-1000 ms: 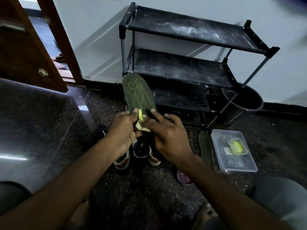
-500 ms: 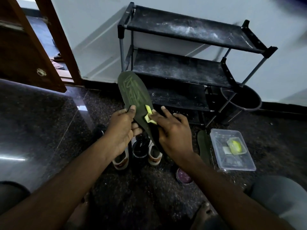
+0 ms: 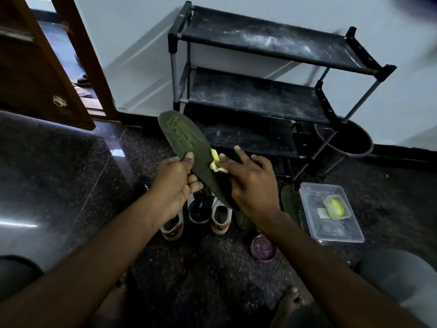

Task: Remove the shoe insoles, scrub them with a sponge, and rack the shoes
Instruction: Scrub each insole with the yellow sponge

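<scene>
A dark green insole (image 3: pixel 186 145) with pale green markings is held up in front of the rack, toe end pointing up and left. My left hand (image 3: pixel 173 185) grips its left edge, thumb on top. My right hand (image 3: pixel 250 183) presses a small yellow sponge (image 3: pixel 216 160) against the insole's right side, fingers curled over it. Below the hands a pair of shoes (image 3: pixel 208 214) with white and brown heels stands on the floor. A second dark insole (image 3: pixel 289 202) lies on the floor beside a clear box.
A black three-tier shoe rack (image 3: pixel 267 98) stands against the white wall. A dark round bucket (image 3: pixel 345 140) sits by its right leg. A clear plastic box (image 3: pixel 331 211) holds a yellow-green item. A small round tin (image 3: pixel 263 247) lies near it. A wooden door (image 3: pixel 40 67) stands at the left.
The insole has tilted further left in my left hand. My right hand with the sponge has slid to the right along the insole's side.
</scene>
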